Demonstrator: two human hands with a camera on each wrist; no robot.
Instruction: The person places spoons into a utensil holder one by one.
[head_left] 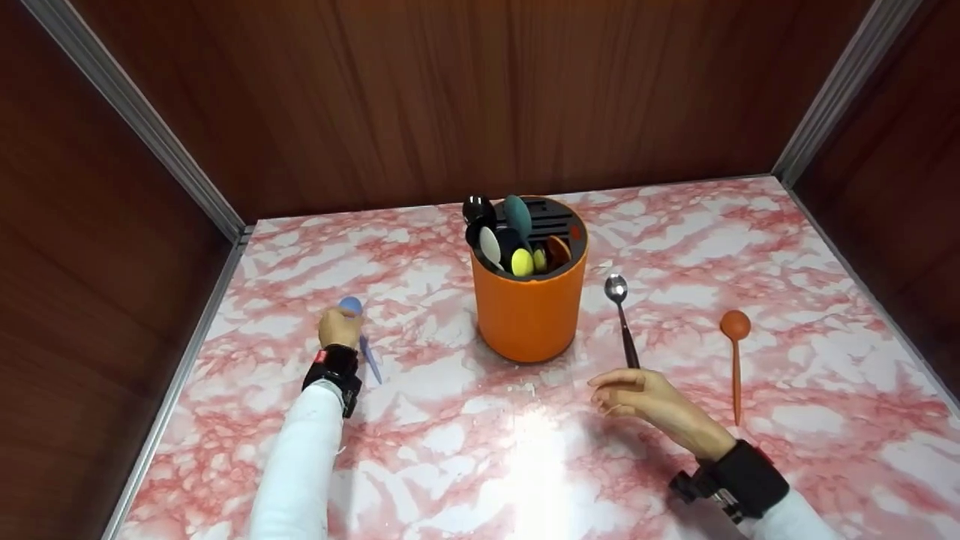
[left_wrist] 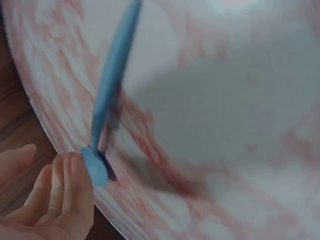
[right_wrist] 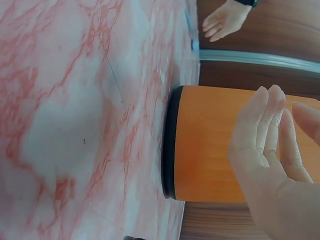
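Observation:
On the left side of the table lies a blue spoon (left_wrist: 107, 95), its handle angled toward the front right. My left hand (head_left: 340, 328) is over it, the fingers (left_wrist: 65, 185) extended right beside the bowl and the thumb held apart from them. In the head view the hand covers the middle of the spoon. My right hand (head_left: 649, 401) hovers palm inward with loosely bent fingers and nothing between them. Its fingertips are close to the handle end of a metal spoon (head_left: 616, 289) with a dark handle. An orange spoon (head_left: 736, 326) lies to the right of that hand.
An orange utensil holder (head_left: 529, 319) with a black slotted top stands in the middle, filled with several spoons and other utensils, among them a teal spoon (head_left: 517, 215). Dark wood panels (head_left: 420, 105) with grey metal edging enclose the pink marbled table (head_left: 420, 465) at the back and sides.

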